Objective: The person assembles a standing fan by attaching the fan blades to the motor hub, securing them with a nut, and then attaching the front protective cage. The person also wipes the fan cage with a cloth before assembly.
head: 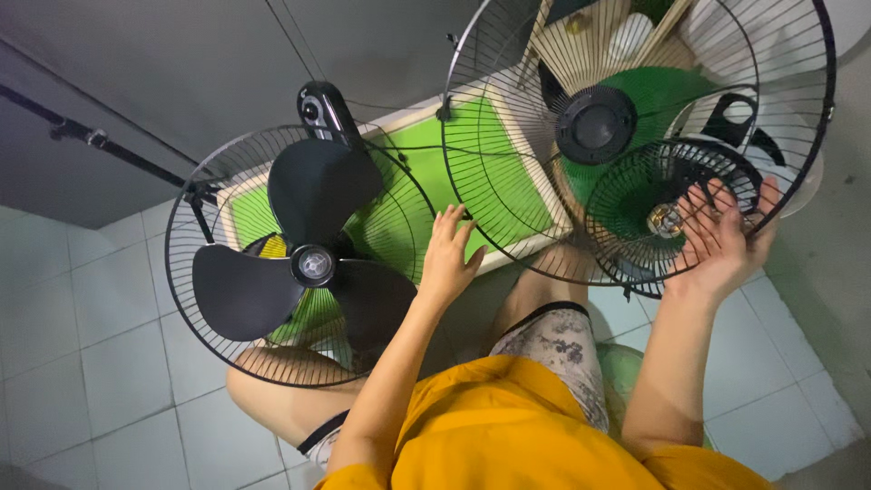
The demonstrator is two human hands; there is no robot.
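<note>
A black fan (pixel 313 263) with three blades sits in its rear wire guard at the left, over my left knee. My left hand (pixel 447 259) hovers open beside that guard's right rim, fingers spread. A large black front wire grille (pixel 635 127) with a round centre cap stands upright at the upper right. My right hand (pixel 721 240) reaches up against a smaller dark rear guard (pixel 662 218) with a metal hub, fingers spread on its wires.
A low pale wooden tray with a green surface (pixel 472 172) lies on the white tiled floor ahead. A grey wall (pixel 181 73) with a black rod rises at the upper left. Green and white items sit behind the grille.
</note>
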